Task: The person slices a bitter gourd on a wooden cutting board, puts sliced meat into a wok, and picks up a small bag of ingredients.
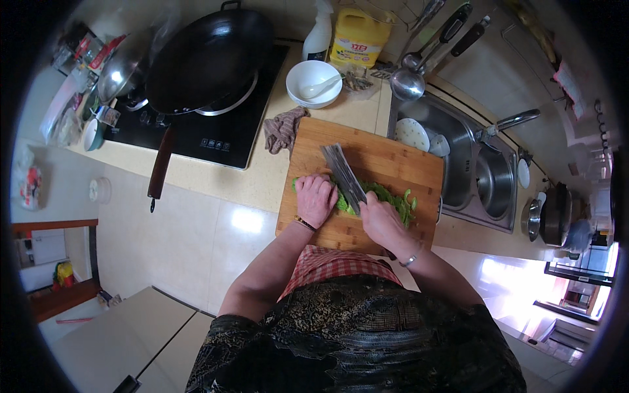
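A wide-bladed kitchen cleaver (343,176) is gripped in my right hand (382,218), its blade reaching up and to the left. Under and beside the blade lie green leafy vegetables (388,196), with cut pieces spread to the right. My left hand (315,196) presses down on the uncut end of the greens, fingers curled, just left of the blade. All of this rests on a wooden cutting board (314,140), whose right side overlaps the sink's edge. The cleaver's handle is mostly hidden by my right hand.
On the left, a black wok (211,59) sits on an induction cooktop (221,132), its handle jutting forward. Behind the board are a crumpled cloth (284,128) and a white bowl (313,100) with a spoon. Dishes (412,133) lie in the steel sink (454,162).
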Available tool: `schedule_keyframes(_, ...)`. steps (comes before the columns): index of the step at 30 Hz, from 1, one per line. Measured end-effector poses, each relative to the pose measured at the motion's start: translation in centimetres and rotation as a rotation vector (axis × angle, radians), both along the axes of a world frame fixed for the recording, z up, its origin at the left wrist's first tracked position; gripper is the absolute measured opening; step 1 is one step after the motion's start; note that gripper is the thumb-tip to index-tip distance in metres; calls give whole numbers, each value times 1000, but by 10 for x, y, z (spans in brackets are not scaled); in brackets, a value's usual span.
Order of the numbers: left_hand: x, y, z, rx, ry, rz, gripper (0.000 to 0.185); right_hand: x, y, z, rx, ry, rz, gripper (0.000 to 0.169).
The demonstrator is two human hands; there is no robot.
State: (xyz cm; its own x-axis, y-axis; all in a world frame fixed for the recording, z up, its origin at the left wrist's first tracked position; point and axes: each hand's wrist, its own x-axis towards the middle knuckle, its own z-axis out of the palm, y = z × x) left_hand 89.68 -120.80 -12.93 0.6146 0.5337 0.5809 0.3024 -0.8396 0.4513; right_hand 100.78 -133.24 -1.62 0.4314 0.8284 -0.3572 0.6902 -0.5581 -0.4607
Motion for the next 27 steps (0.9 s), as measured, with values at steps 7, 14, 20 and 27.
schedule_keyframes(7, 0, 0, 6, -16, -47, -36, 20, -12, -9, -2, -69, -14, 57, 23)
schedule_keyframes(14, -3, 3, 6, -11, -43, -66, 18, -15, 13, -44, -8, -85, 6, 24)
schedule_keyframes(20, -6, 4, 3, -50, -52, -46, 18, -6, 10, 0, -11, -30, 30, 24)
schedule_keyframes(27, -6, 3, 1, -53, -68, -75, 19, -19, 1, -9, -38, -53, 72, 23)
